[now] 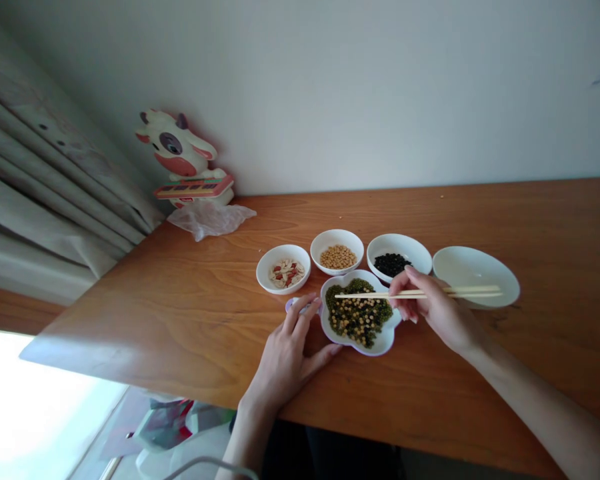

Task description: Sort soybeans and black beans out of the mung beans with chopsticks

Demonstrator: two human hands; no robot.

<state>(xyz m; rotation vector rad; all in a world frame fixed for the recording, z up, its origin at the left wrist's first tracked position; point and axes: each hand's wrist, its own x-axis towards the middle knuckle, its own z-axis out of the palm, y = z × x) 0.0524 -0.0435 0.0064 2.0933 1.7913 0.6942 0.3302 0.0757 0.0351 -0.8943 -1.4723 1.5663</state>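
A white flower-shaped bowl with a lilac rim and side handle holds green beans mixed with yellow and black ones. Curled at its left side, my left hand has its fingers on the handle and its thumb at the lower rim. My right hand grips a pair of pale chopsticks, their tips over the left part of the beans. No bean can be made out between the tips. Behind stand a bowl of pale and red pieces, a bowl of yellow beans and a bowl of black beans.
A larger white bowl stands at the right, beneath the chopsticks' rear ends. At the back left, a cow-shaped toy keyboard sits behind a crumpled plastic bag. A curtain hangs left of the wooden table.
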